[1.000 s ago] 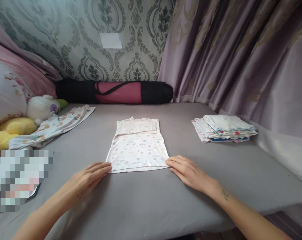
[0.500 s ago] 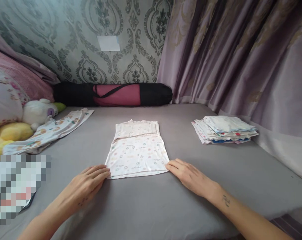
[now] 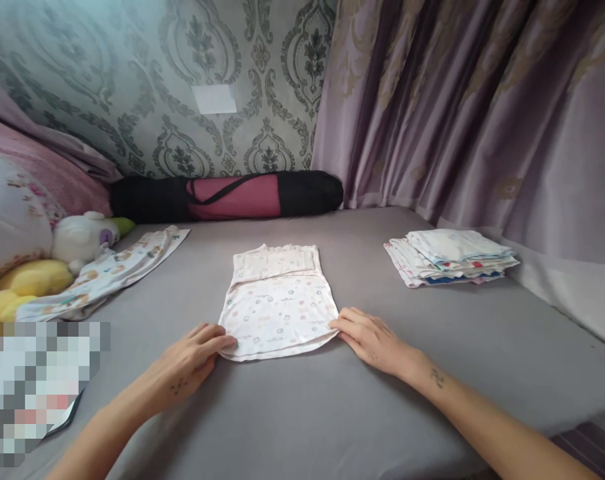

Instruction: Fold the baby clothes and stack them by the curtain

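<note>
A small white garment [image 3: 277, 303] with a pale printed pattern lies flat on the grey bed sheet [image 3: 302, 413], its top part folded down. My left hand [image 3: 192, 360] pinches the lower left corner of the garment. My right hand [image 3: 372, 340] pinches the lower right corner. The hem between them bows slightly, with both corners drawn in and raised off the sheet.
A stack of folded clothes [image 3: 449, 257] sits at the right by the purple curtain [image 3: 457, 120]. A black and red rolled bag [image 3: 232, 197] lies along the wall. At the left lie another printed garment [image 3: 112, 267], a white plush toy [image 3: 85, 237] and pillows.
Both hands went from lying flat beside the hem to gripping its two lower corners. The corners have moved inward and lifted a little.
</note>
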